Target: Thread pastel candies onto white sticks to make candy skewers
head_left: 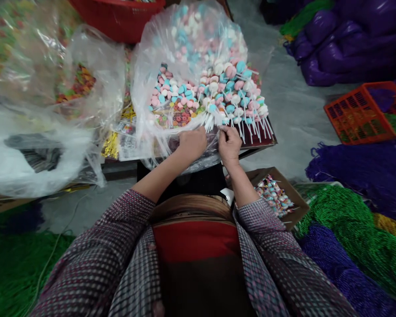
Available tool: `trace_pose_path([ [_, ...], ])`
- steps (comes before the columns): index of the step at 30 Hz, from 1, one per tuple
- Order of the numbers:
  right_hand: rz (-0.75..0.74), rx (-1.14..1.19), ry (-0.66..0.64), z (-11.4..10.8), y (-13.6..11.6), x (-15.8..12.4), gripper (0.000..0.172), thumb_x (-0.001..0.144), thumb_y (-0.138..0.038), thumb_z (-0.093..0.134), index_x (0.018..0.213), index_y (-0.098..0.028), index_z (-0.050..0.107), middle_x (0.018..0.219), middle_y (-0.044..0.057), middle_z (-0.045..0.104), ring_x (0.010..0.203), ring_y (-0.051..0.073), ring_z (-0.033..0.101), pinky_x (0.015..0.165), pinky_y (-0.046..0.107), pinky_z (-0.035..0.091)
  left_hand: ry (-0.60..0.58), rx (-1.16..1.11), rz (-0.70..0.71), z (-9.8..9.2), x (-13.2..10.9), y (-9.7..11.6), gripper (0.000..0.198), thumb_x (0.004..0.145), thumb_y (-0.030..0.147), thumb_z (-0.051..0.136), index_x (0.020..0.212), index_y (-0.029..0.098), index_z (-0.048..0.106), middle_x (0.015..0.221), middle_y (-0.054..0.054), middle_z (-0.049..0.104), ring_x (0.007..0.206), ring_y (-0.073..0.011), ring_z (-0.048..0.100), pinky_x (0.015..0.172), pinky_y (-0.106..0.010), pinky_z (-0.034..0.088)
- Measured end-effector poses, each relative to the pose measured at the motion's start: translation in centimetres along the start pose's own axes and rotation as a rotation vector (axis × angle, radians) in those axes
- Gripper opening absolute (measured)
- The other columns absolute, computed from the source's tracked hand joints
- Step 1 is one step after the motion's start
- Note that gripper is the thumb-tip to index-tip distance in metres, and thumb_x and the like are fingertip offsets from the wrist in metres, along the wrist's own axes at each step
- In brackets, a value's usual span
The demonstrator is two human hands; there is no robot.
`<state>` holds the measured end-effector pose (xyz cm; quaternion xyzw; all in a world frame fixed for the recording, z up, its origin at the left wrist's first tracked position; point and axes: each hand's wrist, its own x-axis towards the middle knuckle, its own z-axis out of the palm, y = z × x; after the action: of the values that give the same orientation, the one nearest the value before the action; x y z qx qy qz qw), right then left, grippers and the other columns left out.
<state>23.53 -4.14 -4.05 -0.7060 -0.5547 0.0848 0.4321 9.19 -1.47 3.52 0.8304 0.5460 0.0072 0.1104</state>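
Note:
Both hands are at the table's near edge, close together in front of a bunch of white lollipop sticks [210, 121]. My left hand [193, 143] is closed, its fingertips beside the sticks; what it grips is hidden. My right hand [230, 143] is pinched shut, with a bit of clear film near its fingertips that I cannot make out well. Pink, blue and white candy lollipops [234, 97] lie piled just beyond, sticks pointing toward me. To their left, loose pink, blue and white candies [174, 90] and small ring candies [181, 118] spill from a large clear plastic bag [145, 79].
A cardboard box [297, 204] of wrapped lollipops [273, 196] stands below my right arm. More plastic bags [99, 57] of candy lie left, before a red basket [119, 20]. An orange crate [346, 116], purple bundles [353, 169] and green strands [350, 224] are on the right.

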Motion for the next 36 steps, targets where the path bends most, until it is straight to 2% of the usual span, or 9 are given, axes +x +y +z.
trace_pose_path([
  [4,0.005,0.012,0.002,-0.2,0.0,0.1,0.033,0.098,-0.017,0.046,0.108,-0.019,0.078,0.110,0.013,0.078,0.110,0.024,0.073,0.107,0.044,0.055,0.041,0.005,0.040,0.1,-0.9,-1.1,0.033,0.101,0.038,0.064,0.113,0.010,0.076,0.098,-0.023,0.081,0.100,-0.0402,0.079,0.087,-0.049,0.059],
  [9,-0.029,-0.026,-0.053,-1.6,-0.2,-0.3,0.033,0.099,-0.018,0.046,0.110,-0.018,0.076,0.113,0.014,0.077,0.111,0.025,0.072,0.104,0.044,0.056,-0.001,-0.005,0.020,-0.5,-0.7,-2.3,0.038,0.105,0.036,0.052,0.106,0.012,0.081,0.097,-0.020,0.082,0.097,-0.0349,0.079,0.081,-0.041,0.059],
  [14,-0.070,-0.039,-0.050,-3.6,-2.7,-2.2,0.032,0.102,-0.024,0.048,0.112,-0.020,0.078,0.124,0.017,0.076,0.124,0.029,0.068,0.111,0.050,0.053,-0.032,-0.298,0.092,-1.4,-1.0,-4.6,0.040,0.099,0.027,0.048,0.070,0.018,0.074,0.068,-0.007,0.072,0.073,-0.0218,0.070,0.073,-0.033,0.053],
  [16,0.001,0.128,-0.113,-3.7,-3.9,-2.8,0.030,0.103,-0.036,0.054,0.105,-0.021,0.079,0.112,0.014,0.078,0.110,0.028,0.073,0.098,0.047,0.059,-0.041,-0.463,0.119,-1.4,-1.8,-5.3,0.039,0.097,0.024,0.046,0.065,0.021,0.067,0.058,-0.002,0.062,0.064,-0.0179,0.063,0.068,-0.029,0.050],
  [21,0.377,0.669,-0.317,-2.1,-6.6,-2.6,0.047,0.092,-0.069,0.066,0.089,-0.023,0.077,0.075,0.003,0.071,0.059,0.015,0.060,0.050,0.027,0.045,-0.036,-0.522,0.158,-0.8,-5.4,-5.2,0.034,0.103,0.032,0.047,0.076,0.024,0.066,0.065,0.000,0.065,0.063,-0.0185,0.061,0.068,-0.031,0.049],
  [25,0.392,0.874,-0.378,-2.1,-8.3,-2.1,0.052,0.086,-0.073,0.073,0.100,-0.024,0.079,0.067,-0.003,0.065,0.049,0.009,0.045,0.046,0.024,0.033,-0.112,-0.551,0.284,-1.3,-7.2,-5.7,0.039,0.106,0.041,0.047,0.077,0.024,0.067,0.065,0.000,0.063,0.061,-0.0167,0.057,0.062,-0.030,0.043],
  [28,0.325,0.894,-0.503,-3.1,-9.1,-2.3,0.053,0.082,-0.073,0.077,0.094,-0.022,0.081,0.054,-0.007,0.056,0.045,0.007,0.033,0.045,0.024,0.025,-0.025,-0.702,0.266,-2.4,-7.2,-6.8,0.050,0.108,0.051,0.044,0.073,0.021,0.067,0.061,0.001,0.059,0.060,-0.0143,0.055,0.060,-0.028,0.042],
  [32,0.244,0.902,-0.635,-4.1,-9.2,-2.9,0.048,0.084,-0.069,0.079,0.091,-0.022,0.083,0.053,-0.007,0.055,0.047,0.007,0.037,0.049,0.024,0.028,0.169,-0.961,0.103,-2.9,-6.4,-7.4,0.047,0.107,0.058,0.047,0.108,0.024,0.079,0.083,-0.002,0.074,0.078,-0.0161,0.069,0.072,-0.029,0.056],
  [36,0.188,0.940,-0.679,-4.3,-9.1,-3.3,0.041,0.088,-0.064,0.078,0.087,-0.024,0.083,0.056,-0.006,0.057,0.050,0.007,0.042,0.054,0.024,0.034,0.160,-1.089,0.101,-2.7,-5.9,-6.5,0.036,0.105,0.054,0.057,0.117,0.029,0.081,0.097,-0.003,0.077,0.090,-0.0180,0.073,0.080,-0.034,0.061],
])
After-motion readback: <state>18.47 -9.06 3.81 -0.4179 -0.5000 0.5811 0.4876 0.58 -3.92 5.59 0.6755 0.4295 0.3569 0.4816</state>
